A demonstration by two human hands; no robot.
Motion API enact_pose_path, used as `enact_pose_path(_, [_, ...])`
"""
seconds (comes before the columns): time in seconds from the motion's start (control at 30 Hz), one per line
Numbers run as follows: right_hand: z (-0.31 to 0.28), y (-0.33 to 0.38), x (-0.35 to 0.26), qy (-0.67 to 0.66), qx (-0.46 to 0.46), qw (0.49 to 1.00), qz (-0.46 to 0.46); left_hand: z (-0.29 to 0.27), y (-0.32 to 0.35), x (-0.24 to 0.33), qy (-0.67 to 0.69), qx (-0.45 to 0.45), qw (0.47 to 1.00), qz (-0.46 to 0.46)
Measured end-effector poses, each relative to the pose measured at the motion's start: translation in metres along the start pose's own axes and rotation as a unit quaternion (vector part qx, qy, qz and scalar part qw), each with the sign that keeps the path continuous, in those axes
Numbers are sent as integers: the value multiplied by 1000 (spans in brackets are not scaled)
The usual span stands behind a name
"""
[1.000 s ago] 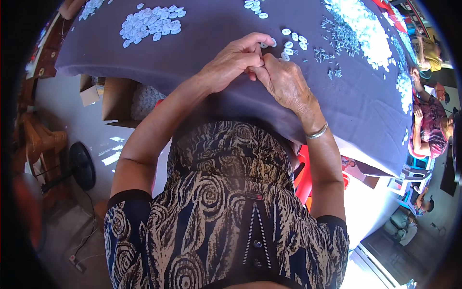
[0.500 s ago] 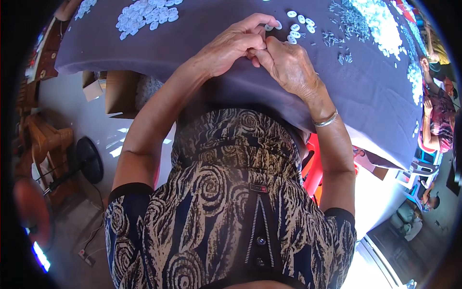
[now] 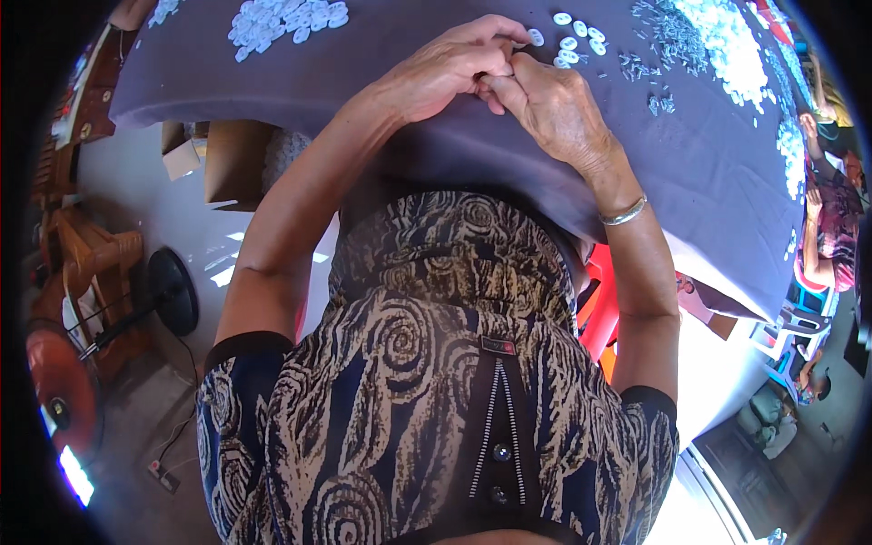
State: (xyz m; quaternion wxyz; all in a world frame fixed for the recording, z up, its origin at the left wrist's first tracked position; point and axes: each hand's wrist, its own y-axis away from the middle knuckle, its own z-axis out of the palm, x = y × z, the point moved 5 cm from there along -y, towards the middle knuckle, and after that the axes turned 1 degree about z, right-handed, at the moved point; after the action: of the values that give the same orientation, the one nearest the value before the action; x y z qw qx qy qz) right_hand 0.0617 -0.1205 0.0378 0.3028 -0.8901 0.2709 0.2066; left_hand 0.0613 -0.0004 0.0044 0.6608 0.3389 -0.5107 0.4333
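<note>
My left hand (image 3: 445, 68) and my right hand (image 3: 549, 104) meet fingertip to fingertip over the grey-purple tablecloth (image 3: 381, 136), pinching something small that the fingers hide. Just beyond the fingertips lie several small white round pieces (image 3: 572, 41). A scatter of tiny grey metal bits (image 3: 668, 45) lies right of them. A silver bangle (image 3: 622, 213) sits on my right wrist.
A heap of white round pieces (image 3: 282, 18) lies far left on the cloth, another heap (image 3: 731, 36) far right. Cardboard boxes (image 3: 232, 159) sit under the table, a floor fan (image 3: 168, 291) and wooden chair (image 3: 86, 263) at left, a red stool (image 3: 599, 318) behind me. Another person (image 3: 822, 218) sits right.
The view has tilted, so the hands and the white pieces sit higher in the picture. Both hands stay joined at the fingertips.
</note>
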Motion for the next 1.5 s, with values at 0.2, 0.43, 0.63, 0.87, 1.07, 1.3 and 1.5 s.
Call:
enact_pose_path(0.2, [-5,-1,0,103,-7,995,2,-2,9,21,-99,-2,995,17])
enact_pose_path(0.43, [-9,0,-6,68,-4,998,-14,5,13,35,-146,7,988,43])
enact_pose_path(0.63, [-10,-1,-6,69,-15,998,-2,7,17,44,-178,18,982,54])
enact_pose_path(0.87, [-11,0,-7,49,-26,998,5,5,18,44,-165,7,983,86])
enact_pose_path(1.07, [-9,1,-5,45,-21,999,3,9,19,42,-219,15,971,96])
enact_pose_path(1.3, [-14,-2,-8,64,-21,998,3,10,20,41,-195,36,979,51])
enact_pose_path(1.5, [-4,0,-3,66,-40,997,5,7,17,39,-193,33,980,47])
